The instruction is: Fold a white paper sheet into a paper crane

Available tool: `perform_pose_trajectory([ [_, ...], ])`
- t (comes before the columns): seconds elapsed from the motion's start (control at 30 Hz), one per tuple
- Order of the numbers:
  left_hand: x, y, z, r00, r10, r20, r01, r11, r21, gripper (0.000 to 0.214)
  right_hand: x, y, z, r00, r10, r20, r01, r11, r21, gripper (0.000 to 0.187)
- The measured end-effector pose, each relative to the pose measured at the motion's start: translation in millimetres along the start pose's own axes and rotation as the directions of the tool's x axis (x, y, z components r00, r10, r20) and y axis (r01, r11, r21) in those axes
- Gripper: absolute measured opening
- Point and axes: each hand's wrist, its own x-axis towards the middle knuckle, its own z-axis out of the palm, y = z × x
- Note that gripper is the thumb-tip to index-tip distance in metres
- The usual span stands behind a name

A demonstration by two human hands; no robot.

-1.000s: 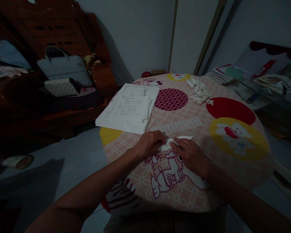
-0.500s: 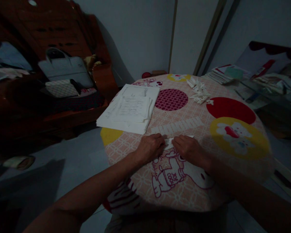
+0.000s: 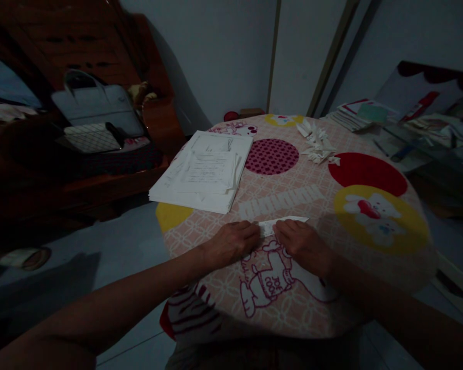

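A narrow folded strip of white paper (image 3: pixel 268 227) lies low over the near part of the patterned tablecloth (image 3: pixel 231 288). My left hand (image 3: pixel 235 240) has its fingers closed on the strip's left end. Curled over its right part is my right hand (image 3: pixel 301 244), and a pale tip of paper sticks out beyond those knuckles. Between the two hands a short stretch of the strip shows, with faint marks on it. The fingertips themselves are mostly hidden.
A stack of written paper sheets (image 3: pixel 210 172) lies at the table's left side. Folded paper pieces (image 3: pixel 318 146) are heaped toward the back. A wooden bench (image 3: pixel 160 118) holding a light handbag (image 3: pixel 100 105) stands at left. Papers and booklets (image 3: pixel 351 117) lie on a surface at right.
My left hand has flattened and shifted slightly left and down along the paper strip, baring a little more of it. My right hand stays nearly in place. The view has shifted slightly.
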Motion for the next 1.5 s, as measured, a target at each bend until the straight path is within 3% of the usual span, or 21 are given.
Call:
perform_pose_trajectory([
  [0.3, -25.5, -2.0, 4.3, 1.000, -0.016, 0.012, 0.017, 0.997, -0.076, 0.039, -9.2, -5.0, -0.4, 0.998, 0.058, 0.031, -0.061, 0.993, 0.098, 0.037],
  [0.47, -38.5, 0.5, 1.3, 0.993, -0.083, -0.087, 0.082, 0.996, -0.018, 0.034, -8.1, -9.6, -1.1, 0.994, 0.094, 0.047, -0.099, 0.987, 0.124, 0.037],
  [0.57, -45.8, -2.3, -6.9, 0.981, -0.124, -0.149, 0.110, 0.989, -0.094, 0.030, -8.6, -11.8, -2.2, 0.989, 0.128, 0.078, -0.137, 0.981, 0.137, 0.039],
  [0.67, -40.0, -1.5, -13.2, 0.940, -0.221, -0.259, 0.172, 0.965, -0.198, 0.025, -8.1, -13.8, -5.6, 0.984, 0.146, 0.099, -0.159, 0.978, 0.136, 0.041],
  [0.77, -19.8, 7.4, -9.5, 0.921, -0.232, -0.314, 0.161, 0.959, -0.235, 0.031, -6.3, -15.2, -8.6, 0.983, 0.152, 0.102, -0.164, 0.979, 0.122, 0.042],
  [0.87, -0.9, 17.5, 2.2, 0.975, -0.130, -0.180, 0.081, 0.963, -0.258, 0.045, -4.9, -15.5, -8.0, 0.982, 0.160, 0.097, -0.171, 0.979, 0.115, 0.042],
  [1.0, 2.1, 22.1, 11.0, 0.993, -0.118, -0.019, 0.112, 0.972, -0.209, 0.050, -9.2, -13.3, -2.1, 0.986, 0.152, 0.061, -0.160, 0.974, 0.158, 0.040],
  [1.1, -6.8, 22.6, 9.4, 0.992, -0.127, -0.001, 0.124, 0.976, -0.181, 0.047, -17.3, -9.2, 3.2, 0.984, 0.174, 0.029, -0.176, 0.970, 0.165, 0.034],
  [1.2, -18.2, 22.7, 8.0, 0.988, -0.142, -0.053, 0.129, 0.971, -0.199, 0.043, -21.5, -3.8, 4.8, 0.976, 0.216, -0.015, -0.212, 0.968, 0.133, 0.031],
  [1.3, -27.8, 20.1, 7.3, 0.970, -0.197, -0.140, 0.145, 0.938, -0.314, 0.035, -14.3, -0.2, 0.1, 0.982, 0.188, 0.025, -0.189, 0.980, 0.062, 0.028],
  [1.4, -28.0, 15.2, 4.5, 0.916, -0.351, -0.192, 0.240, 0.866, -0.439, 0.031, 0.5, -0.2, -6.5, 0.978, 0.152, 0.145, -0.149, 0.988, -0.030, 0.023],
  [1.5, -15.0, 10.6, 2.0, 0.862, -0.465, -0.202, 0.313, 0.802, -0.509, 0.055, 12.8, 0.5, -9.6, 0.972, 0.110, 0.207, -0.100, 0.993, -0.062, 0.021],
])
